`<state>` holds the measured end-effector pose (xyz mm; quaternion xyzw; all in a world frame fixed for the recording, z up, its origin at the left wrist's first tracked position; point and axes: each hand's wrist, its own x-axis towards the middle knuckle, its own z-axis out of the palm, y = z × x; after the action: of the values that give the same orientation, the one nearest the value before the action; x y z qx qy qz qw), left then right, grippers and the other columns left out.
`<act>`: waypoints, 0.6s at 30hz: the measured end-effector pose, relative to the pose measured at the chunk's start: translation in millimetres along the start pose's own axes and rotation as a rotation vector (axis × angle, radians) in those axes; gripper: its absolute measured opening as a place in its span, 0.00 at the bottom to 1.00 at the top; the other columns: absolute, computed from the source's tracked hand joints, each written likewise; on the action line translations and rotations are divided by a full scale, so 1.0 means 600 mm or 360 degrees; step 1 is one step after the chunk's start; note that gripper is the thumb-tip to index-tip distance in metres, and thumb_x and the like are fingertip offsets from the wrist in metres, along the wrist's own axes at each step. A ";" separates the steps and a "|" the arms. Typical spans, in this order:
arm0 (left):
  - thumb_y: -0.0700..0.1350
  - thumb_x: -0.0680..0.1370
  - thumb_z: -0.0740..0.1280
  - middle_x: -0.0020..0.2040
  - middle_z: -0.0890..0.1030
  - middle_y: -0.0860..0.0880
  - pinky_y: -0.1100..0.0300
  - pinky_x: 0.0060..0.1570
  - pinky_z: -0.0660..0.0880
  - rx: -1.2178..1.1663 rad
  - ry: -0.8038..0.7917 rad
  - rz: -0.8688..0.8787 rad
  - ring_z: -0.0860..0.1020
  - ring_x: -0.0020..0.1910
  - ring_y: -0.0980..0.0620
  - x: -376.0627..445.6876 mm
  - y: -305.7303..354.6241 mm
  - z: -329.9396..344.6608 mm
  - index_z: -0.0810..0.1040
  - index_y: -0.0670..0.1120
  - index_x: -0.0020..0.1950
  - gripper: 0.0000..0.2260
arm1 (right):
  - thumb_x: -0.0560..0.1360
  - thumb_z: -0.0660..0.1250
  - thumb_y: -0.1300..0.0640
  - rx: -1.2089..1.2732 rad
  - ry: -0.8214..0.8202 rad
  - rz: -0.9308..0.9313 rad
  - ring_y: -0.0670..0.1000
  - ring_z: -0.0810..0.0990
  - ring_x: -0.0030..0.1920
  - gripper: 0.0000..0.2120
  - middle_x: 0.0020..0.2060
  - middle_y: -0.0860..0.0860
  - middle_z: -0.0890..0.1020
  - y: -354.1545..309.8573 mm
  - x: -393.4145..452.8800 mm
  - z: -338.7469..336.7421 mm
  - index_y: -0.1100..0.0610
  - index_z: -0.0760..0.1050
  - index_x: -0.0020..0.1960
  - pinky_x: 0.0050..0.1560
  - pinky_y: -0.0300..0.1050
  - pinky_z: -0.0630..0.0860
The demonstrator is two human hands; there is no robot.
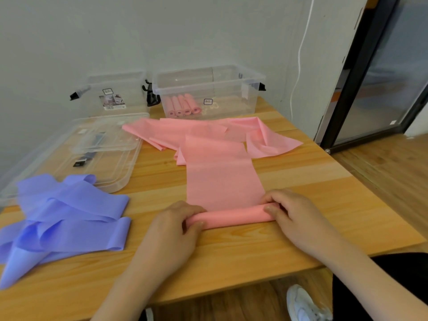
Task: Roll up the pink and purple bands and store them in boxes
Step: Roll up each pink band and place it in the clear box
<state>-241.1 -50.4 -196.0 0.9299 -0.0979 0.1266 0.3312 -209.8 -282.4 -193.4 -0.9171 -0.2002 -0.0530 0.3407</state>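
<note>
Pink band (223, 179), part-rolled on wooden surface (289, 230), roll ends gripped by left hand (178, 230) and right hand (294, 214); purple bands (69, 218) loose alongside.

text: none legible | left box (115, 93): blurred sticker | right box (208, 89): small blurred logo label

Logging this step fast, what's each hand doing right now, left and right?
Left hand: grips the left end of the pink band roll on the table.
Right hand: grips the roll's right end, fingers curled over it.
</note>
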 end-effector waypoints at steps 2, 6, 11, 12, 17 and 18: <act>0.44 0.74 0.69 0.50 0.73 0.62 0.80 0.47 0.62 0.0029 -0.0009 0.0008 0.71 0.43 0.64 -0.004 -0.001 0.000 0.75 0.56 0.58 0.14 | 0.77 0.62 0.60 -0.0131 0.0066 -0.0069 0.41 0.71 0.44 0.06 0.39 0.38 0.73 0.001 0.001 0.006 0.50 0.75 0.44 0.46 0.30 0.64; 0.50 0.68 0.68 0.45 0.76 0.58 0.61 0.47 0.69 0.0208 -0.0015 0.0144 0.73 0.46 0.56 -0.002 -0.007 0.005 0.81 0.51 0.49 0.10 | 0.74 0.66 0.58 -0.0316 0.0160 -0.0181 0.44 0.69 0.46 0.03 0.39 0.40 0.73 0.007 0.002 0.011 0.54 0.78 0.46 0.50 0.41 0.67; 0.46 0.71 0.64 0.43 0.81 0.52 0.61 0.44 0.69 0.0229 0.0054 0.0081 0.79 0.43 0.49 0.001 0.000 0.001 0.82 0.48 0.49 0.10 | 0.69 0.72 0.51 -0.0182 -0.0045 -0.0254 0.37 0.68 0.50 0.12 0.44 0.34 0.72 0.014 0.003 0.001 0.50 0.78 0.52 0.53 0.36 0.64; 0.46 0.74 0.65 0.46 0.81 0.52 0.64 0.45 0.67 0.0213 0.0086 0.0076 0.78 0.45 0.51 0.000 0.000 0.001 0.80 0.49 0.53 0.10 | 0.69 0.72 0.52 -0.0196 -0.0036 -0.0275 0.36 0.69 0.49 0.11 0.43 0.33 0.73 0.014 0.004 0.003 0.50 0.78 0.50 0.52 0.36 0.64; 0.49 0.68 0.71 0.43 0.75 0.58 0.72 0.44 0.66 0.0205 -0.0015 0.0120 0.72 0.43 0.57 0.001 -0.010 0.003 0.80 0.48 0.47 0.10 | 0.73 0.67 0.54 -0.0144 0.0010 -0.0255 0.37 0.69 0.48 0.05 0.42 0.35 0.73 0.017 0.005 0.007 0.51 0.79 0.48 0.53 0.40 0.66; 0.50 0.68 0.68 0.41 0.76 0.57 0.72 0.42 0.66 0.0210 -0.0010 0.0100 0.73 0.42 0.56 0.002 -0.009 0.003 0.81 0.48 0.46 0.10 | 0.73 0.68 0.54 -0.0130 -0.0007 -0.0255 0.37 0.69 0.50 0.06 0.44 0.35 0.73 0.018 0.005 0.007 0.50 0.78 0.49 0.55 0.39 0.66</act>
<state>-238.5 -47.4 -200.2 0.9466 -0.1195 0.1402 0.2647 -202.6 -286.1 -202.2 -0.9114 -0.2712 -0.0861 0.2972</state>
